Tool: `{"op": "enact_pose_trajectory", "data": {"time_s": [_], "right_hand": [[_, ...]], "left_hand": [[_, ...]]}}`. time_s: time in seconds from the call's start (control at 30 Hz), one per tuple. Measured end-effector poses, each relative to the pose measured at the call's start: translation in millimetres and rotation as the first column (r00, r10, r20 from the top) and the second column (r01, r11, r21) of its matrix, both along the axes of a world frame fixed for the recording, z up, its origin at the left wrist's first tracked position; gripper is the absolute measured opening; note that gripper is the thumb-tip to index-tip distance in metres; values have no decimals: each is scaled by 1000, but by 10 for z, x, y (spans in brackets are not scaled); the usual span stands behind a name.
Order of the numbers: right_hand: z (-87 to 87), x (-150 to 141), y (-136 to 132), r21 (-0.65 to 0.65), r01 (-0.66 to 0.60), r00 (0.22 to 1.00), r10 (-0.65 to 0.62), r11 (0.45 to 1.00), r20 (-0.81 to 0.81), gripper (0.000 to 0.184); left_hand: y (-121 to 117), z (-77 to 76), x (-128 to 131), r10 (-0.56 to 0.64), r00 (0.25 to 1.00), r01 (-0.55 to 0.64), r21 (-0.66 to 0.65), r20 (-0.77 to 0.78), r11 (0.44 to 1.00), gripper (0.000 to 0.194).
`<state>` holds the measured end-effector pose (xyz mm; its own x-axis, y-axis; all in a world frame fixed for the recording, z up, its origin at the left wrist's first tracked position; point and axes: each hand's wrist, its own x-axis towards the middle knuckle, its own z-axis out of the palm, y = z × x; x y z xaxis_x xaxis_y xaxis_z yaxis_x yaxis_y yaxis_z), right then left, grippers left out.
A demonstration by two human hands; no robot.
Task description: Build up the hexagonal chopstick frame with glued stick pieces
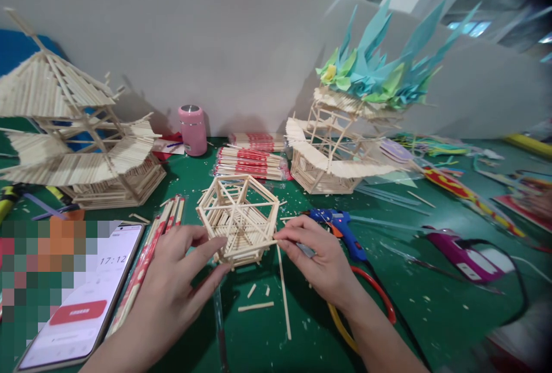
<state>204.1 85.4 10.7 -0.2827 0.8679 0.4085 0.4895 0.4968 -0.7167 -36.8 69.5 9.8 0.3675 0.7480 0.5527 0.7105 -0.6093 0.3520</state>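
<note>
A small six-sided frame of wooden sticks (236, 207) stands on the green table in front of me, with sticks crossing over its open top. My left hand (181, 281) grips its near left corner, index finger above and thumb lower down. At the near right corner, my right hand (317, 252) pinches the end of a thin wooden stick (259, 246) that lies along the near top edge. A loose long stick (283, 295) rests on the table below, beside short cut pieces (256, 307). The blue glue gun (340, 226) lies just beyond my right hand.
A finished-looking stick pavilion (103, 160) stands left, another topped with teal paper leaves (328, 172) right. Behind are stick bundles (252, 163) and a pink bottle (193, 130). A phone (92, 304), red pliers handles (375, 289) and a purple device (459, 252) lie nearby.
</note>
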Motion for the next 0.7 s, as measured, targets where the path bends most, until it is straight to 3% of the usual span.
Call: {"op": "enact_pose_trajectory", "data": {"time_s": [0.3, 0.7], "right_hand": [[-8, 24, 15, -4, 2, 1000, -2, 1000, 3, 13], [18, 1, 15, 6, 4, 1000, -4, 1000, 15, 15]], "left_hand": [[36, 2, 7, -37, 999, 39, -75, 24, 996, 15], [49, 15, 19, -42, 999, 44, -77, 34, 996, 13]]}}
